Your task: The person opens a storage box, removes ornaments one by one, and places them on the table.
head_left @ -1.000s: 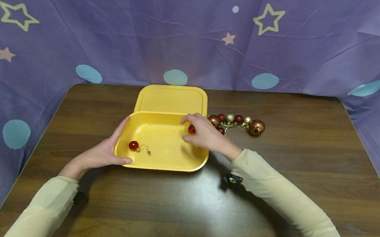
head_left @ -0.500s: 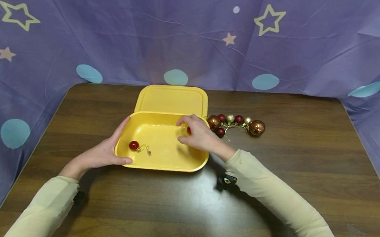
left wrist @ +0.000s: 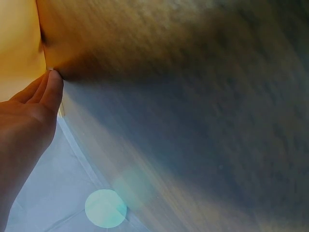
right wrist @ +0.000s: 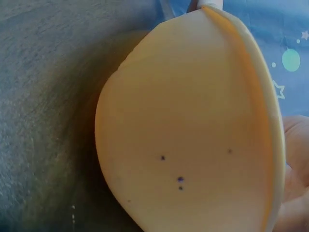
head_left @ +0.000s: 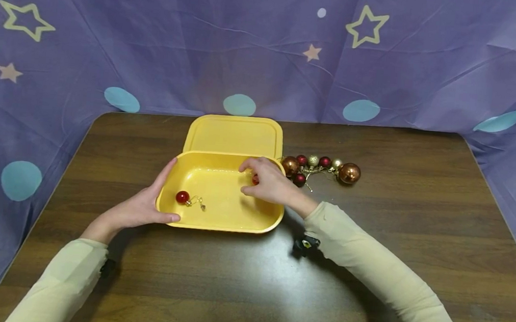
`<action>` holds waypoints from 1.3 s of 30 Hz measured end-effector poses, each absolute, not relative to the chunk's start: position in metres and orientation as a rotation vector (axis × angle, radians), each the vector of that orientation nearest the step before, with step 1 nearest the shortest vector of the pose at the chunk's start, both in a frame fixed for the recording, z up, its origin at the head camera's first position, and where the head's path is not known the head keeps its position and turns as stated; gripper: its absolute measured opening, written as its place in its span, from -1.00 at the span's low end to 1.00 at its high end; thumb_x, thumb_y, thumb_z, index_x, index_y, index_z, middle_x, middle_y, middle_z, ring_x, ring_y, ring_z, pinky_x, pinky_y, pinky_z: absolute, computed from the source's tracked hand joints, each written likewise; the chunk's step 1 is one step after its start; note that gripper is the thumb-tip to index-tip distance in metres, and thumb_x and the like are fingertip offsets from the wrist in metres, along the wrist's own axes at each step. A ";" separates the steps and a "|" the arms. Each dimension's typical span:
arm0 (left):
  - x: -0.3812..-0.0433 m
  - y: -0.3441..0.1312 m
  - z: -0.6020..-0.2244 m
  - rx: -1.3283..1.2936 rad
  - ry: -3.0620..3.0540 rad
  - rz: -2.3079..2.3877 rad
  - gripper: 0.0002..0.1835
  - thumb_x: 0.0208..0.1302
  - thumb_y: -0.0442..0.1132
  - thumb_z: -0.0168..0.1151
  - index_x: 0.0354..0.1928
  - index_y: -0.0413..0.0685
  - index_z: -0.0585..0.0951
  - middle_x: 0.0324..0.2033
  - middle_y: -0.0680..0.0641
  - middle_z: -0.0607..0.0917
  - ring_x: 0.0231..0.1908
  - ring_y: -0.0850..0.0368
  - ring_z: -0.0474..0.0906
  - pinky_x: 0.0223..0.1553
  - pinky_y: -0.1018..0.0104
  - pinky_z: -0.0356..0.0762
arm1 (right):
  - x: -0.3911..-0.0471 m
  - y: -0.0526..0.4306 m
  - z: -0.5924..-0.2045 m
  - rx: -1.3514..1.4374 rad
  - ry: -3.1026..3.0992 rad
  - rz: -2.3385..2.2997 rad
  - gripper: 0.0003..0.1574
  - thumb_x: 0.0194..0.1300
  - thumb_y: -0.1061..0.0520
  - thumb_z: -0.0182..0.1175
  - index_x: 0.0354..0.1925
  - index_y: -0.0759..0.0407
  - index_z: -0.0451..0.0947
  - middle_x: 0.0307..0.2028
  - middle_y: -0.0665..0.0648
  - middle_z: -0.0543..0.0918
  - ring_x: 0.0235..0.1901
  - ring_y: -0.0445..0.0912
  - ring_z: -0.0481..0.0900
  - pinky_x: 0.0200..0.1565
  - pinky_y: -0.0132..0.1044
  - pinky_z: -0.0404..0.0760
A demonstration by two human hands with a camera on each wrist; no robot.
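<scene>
In the head view, a yellow plastic box (head_left: pixel 218 219) stands near the table's middle. My left hand (head_left: pixel 131 209) holds its left end, thumb at the front rim and fingers along the outer wall; the left wrist view shows those fingers (left wrist: pixel 41 94) against the wall. My right hand (head_left: pixel 272 181) reaches over the box's right end, curled round a red bauble (head_left: pixel 255 179) that shows partly between thumb and index finger. Where the fingers meet this bauble is hidden. Another red bauble (head_left: pixel 182 197) with a gold cord (head_left: pixel 196 201) lies inside at the left.
A yellow lid (head_left: pixel 234 134) lies behind the box. Right of the lid, a gold-wired cluster holds several baubles, among them a large copper bauble (head_left: pixel 349 173) and a gold bauble (head_left: pixel 313 160). A purple curtain (head_left: pixel 268 49) hangs behind the brown table (head_left: pixel 366 293).
My right hand has moved slightly left over the box, and the red bauble at its fingers sits a little lower and more hidden. My left hand stays on the box.
</scene>
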State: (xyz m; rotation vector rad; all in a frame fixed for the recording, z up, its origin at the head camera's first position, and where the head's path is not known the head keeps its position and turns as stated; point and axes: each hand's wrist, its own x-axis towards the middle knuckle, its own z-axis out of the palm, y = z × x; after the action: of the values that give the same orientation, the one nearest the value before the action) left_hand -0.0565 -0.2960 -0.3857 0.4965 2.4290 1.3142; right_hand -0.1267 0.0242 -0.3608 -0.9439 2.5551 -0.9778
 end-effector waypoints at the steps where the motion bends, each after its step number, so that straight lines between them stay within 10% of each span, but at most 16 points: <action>1: -0.057 -0.296 -0.385 0.493 2.432 1.308 0.34 0.03 -0.29 0.50 0.50 0.37 -0.38 0.48 -0.24 -0.17 0.28 -0.21 0.08 0.11 0.67 0.10 | -0.126 0.024 -0.360 -0.929 2.549 -0.972 -0.46 0.15 0.14 0.37 0.10 0.20 0.49 -0.18 0.23 0.58 -0.10 0.03 0.42 -0.01 -0.16 0.39; 17: -0.059 -0.295 -0.381 0.482 2.417 1.317 0.33 0.03 -0.29 0.50 0.51 0.34 -0.38 0.48 -0.22 -0.18 0.28 -0.19 0.08 0.12 0.67 0.09 | -0.120 0.024 -0.353 -0.845 2.550 -0.819 -0.26 0.16 0.07 0.39 0.27 0.14 0.37 0.20 0.27 0.39 0.12 0.08 0.37 0.06 -0.04 0.45; 39: -0.055 -0.296 -0.385 0.482 2.427 1.319 0.33 0.03 -0.28 0.50 0.51 0.35 -0.38 0.48 -0.24 -0.19 0.28 -0.20 0.09 0.12 0.66 0.08 | -0.138 0.009 -0.368 -0.909 2.399 -0.900 -0.47 0.14 0.16 0.38 0.09 0.21 0.54 -0.02 0.12 0.57 -0.04 -0.05 0.47 0.06 -0.22 0.40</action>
State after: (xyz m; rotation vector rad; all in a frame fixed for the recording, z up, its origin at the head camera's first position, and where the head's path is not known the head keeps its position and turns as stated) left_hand -0.0549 -0.2961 -0.3849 0.4820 2.4273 1.3193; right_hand -0.1383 0.0094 -0.3678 -0.9087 2.3995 -0.8999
